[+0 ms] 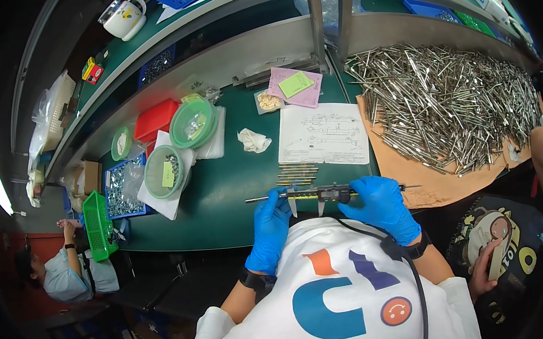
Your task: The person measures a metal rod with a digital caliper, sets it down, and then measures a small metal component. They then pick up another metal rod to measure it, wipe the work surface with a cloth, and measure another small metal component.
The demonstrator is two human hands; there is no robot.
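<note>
Close to my body, at the bench's front edge, a black digital caliper lies level across both hands. My right hand, in a blue glove, is wrapped round the caliper at its display and beam. A slim metal rod sticks out leftward from my gloved left hand, whose fingers pinch it beside the caliper's jaws. The jaws stand apart; whether they touch the rod I cannot tell. Just beyond the caliper, several similar rods lie side by side on the green bench top.
Beyond those rods lies a drawing sheet with pink paper above it. A big heap of metal rods covers brown paper at right. Green bowls and a red bin stand left. People are on both sides.
</note>
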